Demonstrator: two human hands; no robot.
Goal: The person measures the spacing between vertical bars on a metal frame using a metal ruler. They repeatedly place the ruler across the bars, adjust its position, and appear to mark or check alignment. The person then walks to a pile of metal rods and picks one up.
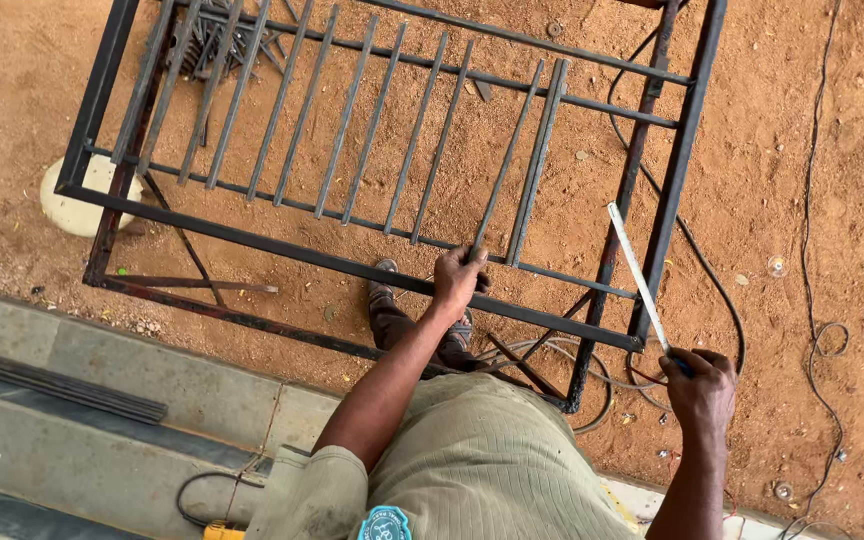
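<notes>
A black metal grille frame (pixel 352 268) with several slanted bars lies raised over the sandy ground. My left hand (pixel 458 280) grips the near end of one loose flat bar (pixel 508 165) where it rests on the frame's lower rail. Two more bars (pixel 540 150) lean close together just right of it. My right hand (pixel 700 385), off the frame's near right corner, holds a thin steel ruler (pixel 636 270) that points up and left along the right upright.
A pile of loose metal bars (pixel 220 42) lies at the top left under the frame. Black cables (pixel 812 260) run over the sand on the right. A pale round stone (pixel 82 205) sits at the left corner. Concrete steps (pixel 102 400) lie at the lower left.
</notes>
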